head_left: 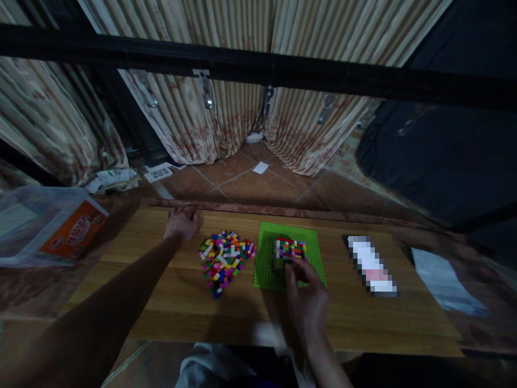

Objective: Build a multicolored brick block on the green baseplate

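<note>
The left hand (181,223) lies palm down near the far edge of the wooden table (169,302), fingers loosely spread, holding nothing. The right hand (307,302) reaches its fingertips to the near side of the brick block; I cannot tell whether it pinches anything. A clear plastic box (48,226) sits at the far left. The green baseplate (266,267) lies mid-table, with the pile of loose bricks (226,258) just to its left. The multicoloured brick block (290,249) stands on the baseplate.

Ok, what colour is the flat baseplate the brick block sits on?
Bright green. The baseplate shows best in the head view, by the right hand.
</note>
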A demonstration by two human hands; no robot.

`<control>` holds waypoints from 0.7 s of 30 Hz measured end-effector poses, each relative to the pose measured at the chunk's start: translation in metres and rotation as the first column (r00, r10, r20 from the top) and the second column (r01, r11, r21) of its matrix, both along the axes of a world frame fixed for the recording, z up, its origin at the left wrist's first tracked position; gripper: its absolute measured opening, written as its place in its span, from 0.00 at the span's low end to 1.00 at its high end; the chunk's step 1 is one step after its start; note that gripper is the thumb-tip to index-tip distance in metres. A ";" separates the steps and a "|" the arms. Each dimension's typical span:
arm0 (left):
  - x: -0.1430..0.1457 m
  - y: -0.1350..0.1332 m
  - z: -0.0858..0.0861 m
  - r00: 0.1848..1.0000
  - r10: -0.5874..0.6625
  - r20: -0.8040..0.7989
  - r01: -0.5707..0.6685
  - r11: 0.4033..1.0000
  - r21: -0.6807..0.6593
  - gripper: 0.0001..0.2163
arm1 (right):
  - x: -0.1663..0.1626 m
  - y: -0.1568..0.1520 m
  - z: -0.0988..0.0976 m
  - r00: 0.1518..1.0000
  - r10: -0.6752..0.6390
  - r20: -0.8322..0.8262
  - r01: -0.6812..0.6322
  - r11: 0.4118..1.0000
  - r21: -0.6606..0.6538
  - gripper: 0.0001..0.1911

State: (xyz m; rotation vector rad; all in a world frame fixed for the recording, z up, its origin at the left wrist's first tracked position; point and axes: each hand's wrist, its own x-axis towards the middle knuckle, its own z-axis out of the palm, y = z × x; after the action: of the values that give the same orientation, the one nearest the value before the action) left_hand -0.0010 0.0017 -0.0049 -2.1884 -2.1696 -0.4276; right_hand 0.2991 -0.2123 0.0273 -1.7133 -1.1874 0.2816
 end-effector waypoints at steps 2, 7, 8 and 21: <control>0.000 -0.001 0.001 1.000 0.008 0.005 -0.007 1.000 -0.005 0.19 | -0.009 -0.004 0.001 0.991 0.098 0.095 -0.104 0.992 0.070 0.10; 0.001 -0.002 0.000 1.000 0.006 -0.007 -0.006 1.000 0.013 0.18 | -0.046 -0.016 -0.014 0.910 0.371 0.185 -0.385 0.922 0.044 0.09; 0.001 -0.002 0.000 1.000 0.007 -0.012 -0.007 1.000 0.016 0.18 | -0.053 -0.018 -0.019 0.900 0.393 0.188 -0.408 0.912 0.050 0.09; 0.004 -0.005 0.000 1.000 0.021 0.014 -0.021 1.000 0.011 0.17 | -0.099 -0.024 -0.029 0.800 0.555 0.227 -0.576 0.817 0.035 0.08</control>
State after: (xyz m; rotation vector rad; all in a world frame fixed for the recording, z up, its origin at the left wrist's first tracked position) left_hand 0.0029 -0.0030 -0.0048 -2.1613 -2.1896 -0.4545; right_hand 0.2003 -0.2361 -0.0020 -1.2793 -1.8367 0.4002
